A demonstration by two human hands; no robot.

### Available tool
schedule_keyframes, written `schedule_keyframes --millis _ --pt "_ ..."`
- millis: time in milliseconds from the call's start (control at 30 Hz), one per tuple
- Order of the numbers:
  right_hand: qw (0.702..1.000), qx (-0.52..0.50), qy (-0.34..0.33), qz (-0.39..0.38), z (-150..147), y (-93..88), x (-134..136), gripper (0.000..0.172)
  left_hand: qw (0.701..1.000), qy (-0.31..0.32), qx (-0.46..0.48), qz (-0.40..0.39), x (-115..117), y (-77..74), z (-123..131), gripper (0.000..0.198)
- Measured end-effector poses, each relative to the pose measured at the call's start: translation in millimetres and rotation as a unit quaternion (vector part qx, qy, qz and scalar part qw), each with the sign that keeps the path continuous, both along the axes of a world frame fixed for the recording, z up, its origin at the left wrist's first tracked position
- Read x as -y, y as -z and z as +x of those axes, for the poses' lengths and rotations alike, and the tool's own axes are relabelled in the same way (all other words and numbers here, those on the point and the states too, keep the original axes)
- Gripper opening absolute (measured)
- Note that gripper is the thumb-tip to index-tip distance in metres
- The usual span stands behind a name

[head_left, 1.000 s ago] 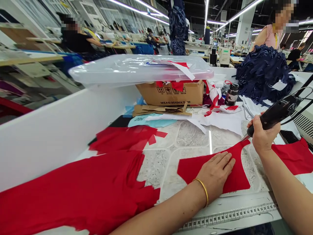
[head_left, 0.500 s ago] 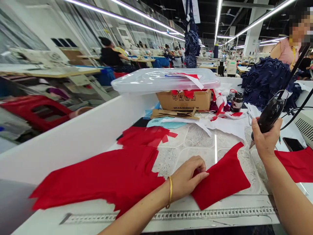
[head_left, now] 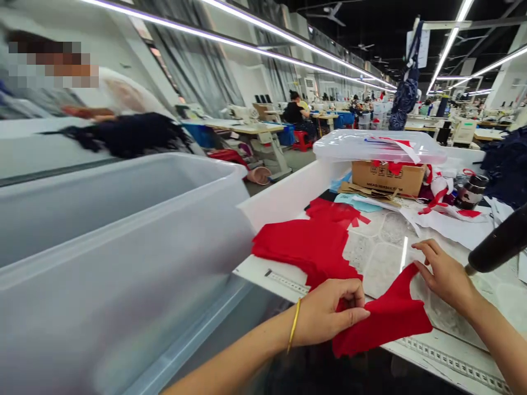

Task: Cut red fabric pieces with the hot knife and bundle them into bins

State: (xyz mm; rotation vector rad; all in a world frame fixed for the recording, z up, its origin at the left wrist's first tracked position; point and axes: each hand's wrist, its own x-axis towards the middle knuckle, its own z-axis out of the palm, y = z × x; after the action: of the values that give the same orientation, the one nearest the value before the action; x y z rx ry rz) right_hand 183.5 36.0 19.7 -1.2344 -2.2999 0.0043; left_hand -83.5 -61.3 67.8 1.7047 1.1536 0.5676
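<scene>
With my left hand point(head_left: 329, 315) I am pinching the red piece point(head_left: 391, 318) between thumb and fingers across the front edge of the table point(head_left: 376, 269), while my right hand point(head_left: 447, 277) is hovering at its upper corner, thumb and fingers parted. I am apparently lifting it, the next move calling for a steady pinch. The tub point(head_left: 185, 247) is hiding its floor, contents untellable; the carton point(head_left: 379, 178) is showing red scraps point(head_left: 395, 168) beneath a clear lid point(head_left: 349, 145).
</scene>
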Motion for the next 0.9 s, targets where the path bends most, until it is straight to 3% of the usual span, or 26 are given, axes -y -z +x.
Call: schedule_keyframes --millis 100,167,267,333,367,433,500,567,633,700,767,900 --pt "0.991 0.041 -0.008 -0.125 -10.4 12.5 -5.5 0.014 1.0 -0.021 0.005 -0.002 9.8 3.9 -19.9 0.02" --pt "0.985 0.052 -0.029 -0.164 -13.5 14.0 -8.7 0.012 0.999 -0.036 -0.007 0.004 12.4 6.4 -34.3 0.017" --pt "0.989 0.011 -0.038 -0.142 -18.1 0.8 -13.3 0.014 0.996 -0.055 -0.064 0.037 6.4 4.8 -57.6 0.01" --pt "0.995 -0.063 -0.024 -0.067 -24.4 -17.9 -14.6 0.012 0.98 -0.073 -0.143 0.116 -4.9 -3.0 -74.9 0.003" --pt "0.994 -0.108 -0.01 -0.017 -29.0 -28.9 -14.1 0.012 0.962 -0.084 -0.191 0.178 -12.2 -9.1 -84.2 0.003" --pt "0.976 -0.194 0.026 0.093 -41.6 -50.0 -10.2 0.014 0.892 -0.111 -0.287 0.33 -27.9 -23.8 -103.7 0.011" --pt "0.948 -0.254 0.046 0.186 -57.8 -63.8 -3.0 0.014 0.79 -0.145 -0.368 0.467 -41.8 -36.6 -123.8 0.015" --pt "0.932 -0.267 0.013 0.247 -75.4 -65.1 5.3 0.009 0.69 -0.172 -0.433 0.554 -51.4 -41.1 -142.7 0.021" --pt "0.929 -0.233 -0.074 0.277 -91.8 -53.3 13.0 0.006 0.622 -0.177 -0.478 0.594 -55.8 -33.7 -159.1 0.024" --pt "0.933 -0.17 -0.172 0.267 -104.4 -32.3 20.1 0.011 0.595 -0.165 -0.51 0.6 -55.9 -15.8 -172.0 0.024" --pt "0.941 -0.099 -0.231 0.225 -111.3 -9.0 27.2 0.015 0.594 -0.147 -0.534 0.584 -53.5 7.1 -181.3 0.024" --pt "0.95 -0.001 -0.266 0.161 -104.9 20.9 42.7 0.024 0.627 -0.125 -0.561 0.525 -44.7 42.7 -191.6 0.023"
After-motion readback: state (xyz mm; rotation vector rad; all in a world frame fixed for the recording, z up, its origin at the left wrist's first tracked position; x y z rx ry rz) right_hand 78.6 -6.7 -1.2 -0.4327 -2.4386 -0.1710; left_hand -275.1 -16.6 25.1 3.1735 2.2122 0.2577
